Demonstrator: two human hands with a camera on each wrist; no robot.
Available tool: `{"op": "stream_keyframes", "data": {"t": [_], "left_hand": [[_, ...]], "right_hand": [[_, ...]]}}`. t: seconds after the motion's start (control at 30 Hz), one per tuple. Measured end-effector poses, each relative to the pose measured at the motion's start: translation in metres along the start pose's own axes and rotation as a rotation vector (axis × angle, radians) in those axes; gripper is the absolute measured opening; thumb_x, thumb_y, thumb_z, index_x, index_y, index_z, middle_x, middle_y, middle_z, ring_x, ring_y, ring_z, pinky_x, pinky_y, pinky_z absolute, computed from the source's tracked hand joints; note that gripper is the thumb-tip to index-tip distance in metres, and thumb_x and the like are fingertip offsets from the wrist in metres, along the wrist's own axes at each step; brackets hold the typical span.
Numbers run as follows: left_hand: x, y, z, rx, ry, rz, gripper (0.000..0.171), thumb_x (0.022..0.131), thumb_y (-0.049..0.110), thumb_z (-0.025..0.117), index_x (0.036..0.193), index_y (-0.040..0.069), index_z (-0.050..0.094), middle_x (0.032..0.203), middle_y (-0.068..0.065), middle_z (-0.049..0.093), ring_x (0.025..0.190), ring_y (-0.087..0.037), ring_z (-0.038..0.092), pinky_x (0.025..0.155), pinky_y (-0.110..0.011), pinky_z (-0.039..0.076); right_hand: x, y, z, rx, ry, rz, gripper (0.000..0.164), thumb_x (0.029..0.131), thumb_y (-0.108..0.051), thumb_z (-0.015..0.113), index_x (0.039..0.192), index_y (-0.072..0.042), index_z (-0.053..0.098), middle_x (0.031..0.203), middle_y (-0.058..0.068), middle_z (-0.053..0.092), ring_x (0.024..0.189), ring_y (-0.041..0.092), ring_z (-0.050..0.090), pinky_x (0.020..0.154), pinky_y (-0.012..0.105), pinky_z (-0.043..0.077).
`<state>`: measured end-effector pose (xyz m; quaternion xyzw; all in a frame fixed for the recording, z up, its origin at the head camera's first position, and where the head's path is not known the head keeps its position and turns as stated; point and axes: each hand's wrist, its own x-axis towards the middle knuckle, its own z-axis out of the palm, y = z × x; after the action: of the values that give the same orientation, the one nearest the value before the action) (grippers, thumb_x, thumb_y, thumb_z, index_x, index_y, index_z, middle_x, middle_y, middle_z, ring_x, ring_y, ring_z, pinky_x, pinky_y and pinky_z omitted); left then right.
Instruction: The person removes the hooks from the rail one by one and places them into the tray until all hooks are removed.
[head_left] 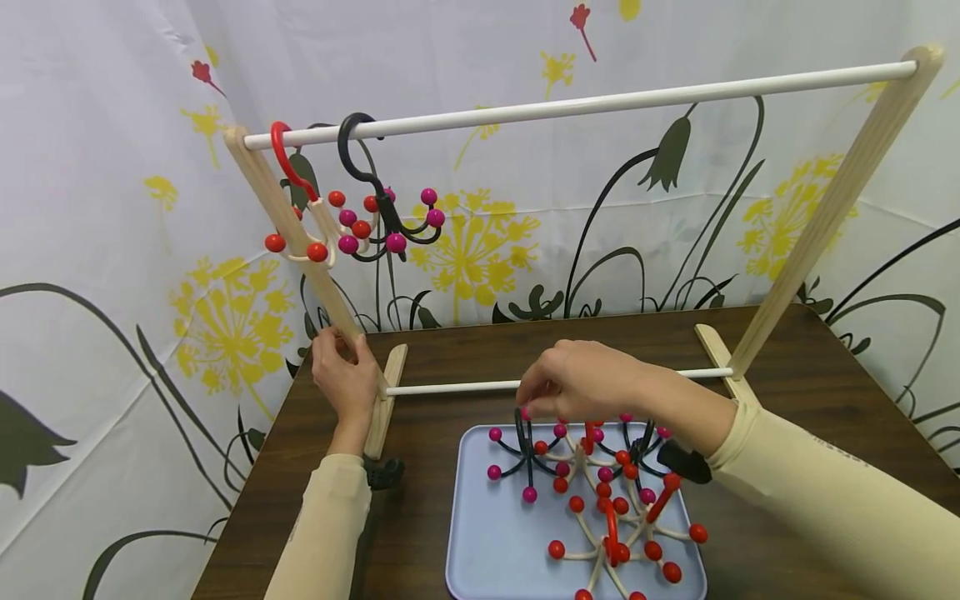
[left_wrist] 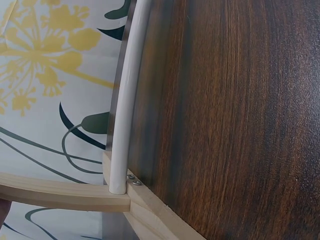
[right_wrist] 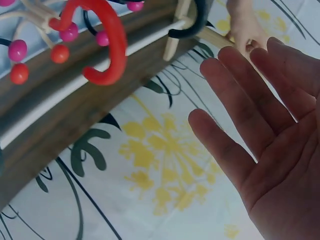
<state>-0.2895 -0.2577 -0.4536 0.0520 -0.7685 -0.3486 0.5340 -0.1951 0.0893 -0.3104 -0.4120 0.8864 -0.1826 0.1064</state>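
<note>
My left hand (head_left: 347, 379) grips the left wooden post (head_left: 327, 290) of a rack, low down near its foot. In the left wrist view only a bit of a finger shows at the edge, beside the post (left_wrist: 65, 195). My right hand (head_left: 585, 379) is over the far edge of a light blue tray (head_left: 487, 542), above a black hook hanger (head_left: 529, 454) with magenta balls. The right wrist view shows its fingers spread loosely, with the black hook (right_wrist: 201, 20) close to the fingertips. A red hook (right_wrist: 117, 45) stands nearer that camera.
From the rack's white top rod (head_left: 600, 104) hang a red hook hanger (head_left: 292, 171) and a black hook hanger (head_left: 352, 158) at the left. Several more hangers with red or magenta balls crowd the tray. A lower white rod (head_left: 450, 387) crosses behind it, before a printed curtain (head_left: 465, 50).
</note>
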Motion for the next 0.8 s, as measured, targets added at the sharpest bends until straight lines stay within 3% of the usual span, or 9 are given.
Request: {"op": "stream_keyframes", "data": {"t": [0.2,0.33,0.53,0.6,0.7,0.8], "left_hand": [[-0.001,0.0,0.0,0.011,-0.009,-0.018,0.019,0.082,0.01,0.07,0.094,0.0,0.059,0.084,-0.019,0.055,0.075,-0.028,0.055,0.058,-0.031,0.043],[0.0,0.003,-0.001,0.013,-0.025,-0.022,0.02,0.083,0.012,0.069,0.095,0.0,0.059,0.086,-0.019,0.056,0.077,-0.029,0.056,0.059,-0.034,0.046],[0.0,0.006,-0.004,0.004,-0.039,-0.017,0.02,0.083,0.01,0.069,0.096,0.0,0.059,0.088,-0.019,0.056,0.079,-0.03,0.058,0.059,-0.038,0.048],[-0.001,0.005,-0.004,0.007,-0.043,-0.021,0.02,0.083,0.011,0.068,0.097,0.0,0.059,0.089,-0.019,0.056,0.08,-0.03,0.058,0.059,-0.037,0.049],[-0.001,0.004,-0.003,0.0,-0.034,-0.021,0.02,0.083,0.01,0.068,0.096,-0.001,0.059,0.088,-0.019,0.056,0.079,-0.03,0.058,0.059,-0.037,0.047],[0.0,0.003,-0.002,-0.001,-0.022,-0.017,0.019,0.082,0.009,0.069,0.095,0.0,0.059,0.086,-0.019,0.056,0.077,-0.029,0.057,0.059,-0.036,0.046]], "right_hand": [[0.0,-0.01,-0.021,0.023,0.06,-0.023,0.016,0.09,-0.024,0.066,0.104,-0.022,0.073,0.091,-0.016,0.068,0.08,-0.002,0.061,0.075,0.022,0.051],[0.011,-0.016,-0.041,-0.003,0.211,-0.097,0.018,0.089,-0.02,0.067,0.105,-0.014,0.073,0.096,-0.008,0.071,0.084,0.004,0.063,0.078,0.025,0.052],[0.045,-0.025,-0.067,-0.047,0.553,-0.138,0.03,0.089,-0.018,0.067,0.117,-0.011,0.068,0.116,0.002,0.068,0.106,0.015,0.063,0.092,0.031,0.047],[0.058,-0.03,-0.077,-0.034,0.641,-0.116,0.035,0.09,-0.019,0.065,0.123,-0.011,0.065,0.124,0.002,0.064,0.117,0.017,0.058,0.1,0.031,0.042],[0.08,-0.036,-0.089,0.017,0.723,-0.089,0.039,0.091,-0.023,0.063,0.129,-0.012,0.06,0.129,0.0,0.061,0.123,0.015,0.053,0.103,0.028,0.038],[0.103,-0.044,-0.094,0.091,0.755,-0.079,0.041,0.091,-0.023,0.063,0.13,-0.011,0.059,0.127,0.001,0.062,0.119,0.014,0.056,0.1,0.024,0.04]]}}
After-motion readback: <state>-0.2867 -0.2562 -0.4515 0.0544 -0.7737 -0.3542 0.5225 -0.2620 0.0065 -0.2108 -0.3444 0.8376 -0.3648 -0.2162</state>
